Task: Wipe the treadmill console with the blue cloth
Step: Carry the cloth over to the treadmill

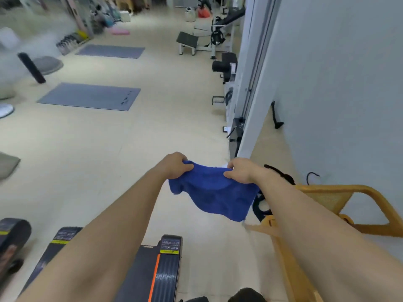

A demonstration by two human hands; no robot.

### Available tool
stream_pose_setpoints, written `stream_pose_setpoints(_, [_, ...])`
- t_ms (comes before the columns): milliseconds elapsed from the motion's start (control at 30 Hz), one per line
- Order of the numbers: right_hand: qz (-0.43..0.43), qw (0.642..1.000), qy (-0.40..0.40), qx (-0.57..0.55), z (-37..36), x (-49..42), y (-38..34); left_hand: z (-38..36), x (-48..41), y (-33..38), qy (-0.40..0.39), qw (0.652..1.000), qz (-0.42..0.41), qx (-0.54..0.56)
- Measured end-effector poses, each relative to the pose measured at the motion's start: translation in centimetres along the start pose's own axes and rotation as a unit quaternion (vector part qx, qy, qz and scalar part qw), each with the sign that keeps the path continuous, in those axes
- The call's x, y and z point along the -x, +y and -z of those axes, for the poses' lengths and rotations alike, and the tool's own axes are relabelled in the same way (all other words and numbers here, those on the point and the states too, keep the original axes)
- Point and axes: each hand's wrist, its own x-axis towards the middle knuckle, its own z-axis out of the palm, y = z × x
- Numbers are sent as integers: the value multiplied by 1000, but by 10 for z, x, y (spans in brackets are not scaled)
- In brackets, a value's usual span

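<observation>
While a black treadmill deck with an orange stripe [162, 271] lies below, a blue terry cloth [214, 192] hangs stretched above it, pinched by left hand [174, 165] and right hand [239, 171], fingers closed on its upper edge. No console is visible; the trailing hem could snag the wooden chair [340, 199] beside the deck.

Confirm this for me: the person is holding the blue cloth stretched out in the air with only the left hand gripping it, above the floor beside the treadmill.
Not quite. Both hands grip the blue cloth: the left hand pinches one top corner and the right hand pinches the other. The head view shows this. The rest stands: the cloth hangs spread in the air above the floor, beside the treadmill.
</observation>
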Motion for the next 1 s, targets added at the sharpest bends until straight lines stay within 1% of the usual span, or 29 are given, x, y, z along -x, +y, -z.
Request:
stream_pose_setpoints(100, [47, 997, -13, 62, 14, -54, -43, 26, -20, -34, 11, 999, 32, 20])
stream_pose_setpoints(333, [135, 982, -66, 113, 39, -190, -119, 78, -72, -106, 43, 990, 122, 49])
stream_pose_setpoints(467, [198, 967, -100, 127, 53, -272, -165, 110, -97, -144, 90, 972, 200, 83])
stream_pose_setpoints(567, [251, 949, -123, 147, 62, -319, -210, 133, -101, -162, 137, 953, 248, 110])
stream_pose_setpoints(733, [334, 913, -157, 175, 59, -366, -294, 160, -94, -200, 224, 902, 329, 170])
stream_pose_setpoints(833, [389, 882, -174, 200, 42, -387, -350, 173, -85, -228, 281, 855, 375, 225])
stream_pose_setpoints(1000, [462, 829, -224, 223, -11, -408, -445, 176, -55, -285, 336, 781, 420, 317])
